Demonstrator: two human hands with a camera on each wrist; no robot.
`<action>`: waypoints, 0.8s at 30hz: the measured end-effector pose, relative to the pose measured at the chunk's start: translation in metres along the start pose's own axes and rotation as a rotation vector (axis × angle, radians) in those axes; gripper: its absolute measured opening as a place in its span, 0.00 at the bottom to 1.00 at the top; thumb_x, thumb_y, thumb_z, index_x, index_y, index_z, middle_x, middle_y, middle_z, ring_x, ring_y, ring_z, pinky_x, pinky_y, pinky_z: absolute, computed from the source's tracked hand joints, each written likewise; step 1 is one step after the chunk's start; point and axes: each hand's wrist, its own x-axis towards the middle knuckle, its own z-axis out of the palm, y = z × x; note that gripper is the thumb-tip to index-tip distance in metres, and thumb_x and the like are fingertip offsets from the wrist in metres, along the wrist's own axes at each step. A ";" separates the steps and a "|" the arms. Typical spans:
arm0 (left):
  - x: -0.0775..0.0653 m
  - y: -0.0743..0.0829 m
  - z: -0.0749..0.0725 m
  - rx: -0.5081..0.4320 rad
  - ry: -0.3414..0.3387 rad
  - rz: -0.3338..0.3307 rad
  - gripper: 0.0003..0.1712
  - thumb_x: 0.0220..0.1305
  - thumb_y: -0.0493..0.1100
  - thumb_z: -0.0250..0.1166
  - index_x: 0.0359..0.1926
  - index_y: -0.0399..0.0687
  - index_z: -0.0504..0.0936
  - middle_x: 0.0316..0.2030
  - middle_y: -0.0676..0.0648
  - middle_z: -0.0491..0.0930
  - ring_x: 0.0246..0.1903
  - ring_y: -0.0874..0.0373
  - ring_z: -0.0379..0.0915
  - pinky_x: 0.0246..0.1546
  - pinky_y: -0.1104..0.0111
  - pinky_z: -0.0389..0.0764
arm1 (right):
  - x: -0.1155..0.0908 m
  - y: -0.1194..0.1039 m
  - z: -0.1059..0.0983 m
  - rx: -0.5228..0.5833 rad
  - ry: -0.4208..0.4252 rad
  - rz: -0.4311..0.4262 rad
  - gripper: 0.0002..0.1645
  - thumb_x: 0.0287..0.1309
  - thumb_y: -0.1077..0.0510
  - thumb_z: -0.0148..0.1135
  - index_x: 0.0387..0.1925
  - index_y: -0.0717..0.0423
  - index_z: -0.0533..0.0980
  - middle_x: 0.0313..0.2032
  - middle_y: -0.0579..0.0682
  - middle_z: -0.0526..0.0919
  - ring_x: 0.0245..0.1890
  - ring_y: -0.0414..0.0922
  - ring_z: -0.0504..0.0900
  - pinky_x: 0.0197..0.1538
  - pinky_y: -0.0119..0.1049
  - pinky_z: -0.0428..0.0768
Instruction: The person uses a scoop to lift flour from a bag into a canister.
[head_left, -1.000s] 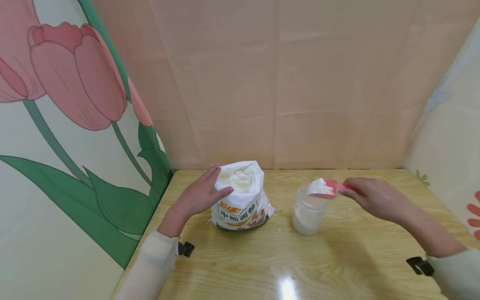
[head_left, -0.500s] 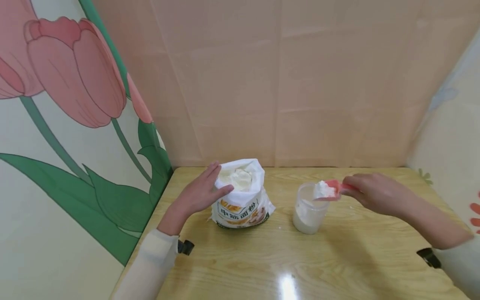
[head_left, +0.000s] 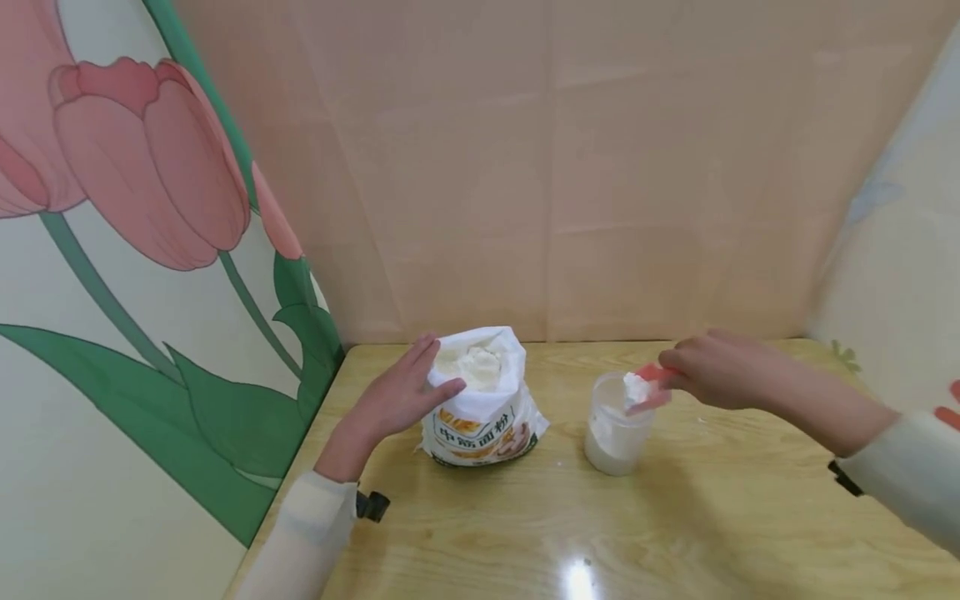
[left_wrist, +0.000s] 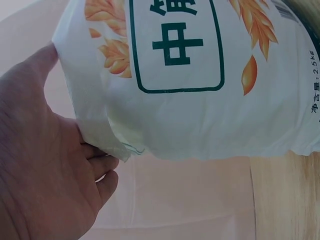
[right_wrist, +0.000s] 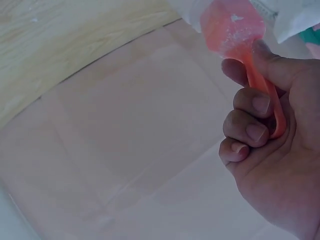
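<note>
Snugly, scoop handle (right_wrist: 262,85) inside right fingers (right_wrist: 243,125).

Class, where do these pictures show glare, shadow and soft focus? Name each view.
Head: bright glare on the table near the bottom edge, a soft shadow below the right forearm; left wrist: dim, yet the lettering on the bag reads crisply; right wrist: hazy, the table's grain soft.

Seen from the near side, the table (head_left: 480,533) carries an upright bag (head_left: 480,435) toward eleven o'clock and, apart from it, an upright jar (head_left: 611,457) toward one, with a white speck (head_left: 559,463) lying between them and faint pale marks (head_left: 702,420) off the jar's two-o'clock side.
</note>
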 end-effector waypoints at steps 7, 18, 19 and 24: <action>0.000 -0.001 0.000 0.004 -0.002 -0.007 0.59 0.67 0.81 0.42 0.81 0.42 0.46 0.81 0.44 0.42 0.80 0.51 0.37 0.75 0.49 0.54 | 0.020 -0.001 -0.015 -0.076 -0.137 -0.039 0.17 0.59 0.56 0.71 0.21 0.48 0.71 0.19 0.40 0.68 0.19 0.40 0.64 0.23 0.37 0.68; -0.001 -0.004 0.000 0.002 -0.011 -0.019 0.60 0.66 0.82 0.41 0.81 0.43 0.45 0.81 0.46 0.40 0.80 0.53 0.36 0.76 0.50 0.53 | 0.037 -0.014 -0.047 -0.101 -0.231 -0.023 0.10 0.60 0.56 0.70 0.27 0.49 0.76 0.22 0.42 0.73 0.20 0.42 0.70 0.26 0.41 0.74; -0.001 -0.004 0.000 0.000 -0.012 -0.018 0.60 0.66 0.82 0.41 0.81 0.44 0.45 0.81 0.47 0.40 0.80 0.53 0.36 0.76 0.50 0.53 | 0.038 -0.015 -0.049 -0.103 -0.239 -0.020 0.10 0.60 0.55 0.70 0.27 0.49 0.76 0.22 0.42 0.73 0.21 0.42 0.70 0.26 0.41 0.74; 0.001 -0.006 -0.001 -0.006 -0.010 -0.008 0.60 0.66 0.82 0.42 0.81 0.44 0.45 0.81 0.47 0.40 0.80 0.53 0.36 0.76 0.51 0.53 | 0.044 -0.020 -0.060 -0.111 -0.247 -0.021 0.10 0.61 0.56 0.70 0.27 0.50 0.76 0.21 0.42 0.73 0.21 0.42 0.69 0.26 0.39 0.73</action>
